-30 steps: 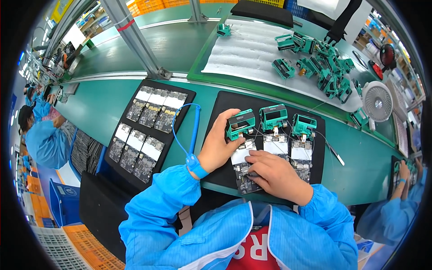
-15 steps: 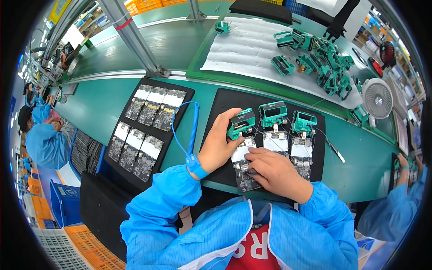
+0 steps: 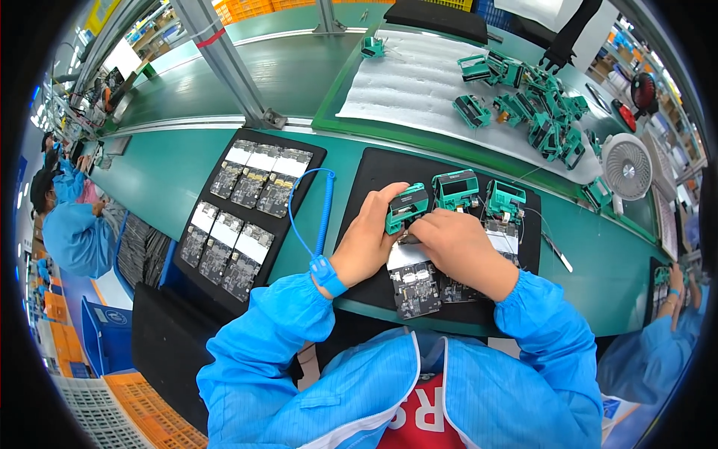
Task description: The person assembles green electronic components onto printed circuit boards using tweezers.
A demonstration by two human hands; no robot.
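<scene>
My left hand (image 3: 366, 238) wears a blue wrist strap (image 3: 327, 275) and grips the side of a green plastic housing (image 3: 408, 207) with a black top. Below that housing lies a circuit board (image 3: 415, 288) with a white upper part. My right hand (image 3: 458, 243) is closed, its fingertips pressed together where the board meets the housing. Whatever sits between those fingertips is hidden. Two more green housings stand to the right, a middle one (image 3: 455, 188) and a right one (image 3: 505, 200), each above its own board. My right hand partly covers the middle board.
A black mat (image 3: 359, 176) lies under the work. To the left, another black mat (image 3: 318, 153) bears several boards. Many green housings (image 3: 542, 105) are heaped on white foam at the back right, near a small fan (image 3: 628, 166). Tweezers (image 3: 559, 254) lie right of the mat.
My right hand has moved up from the board's middle to its upper end beside the housing, uncovering the lower board. My left hand keeps its grip on the housing.
</scene>
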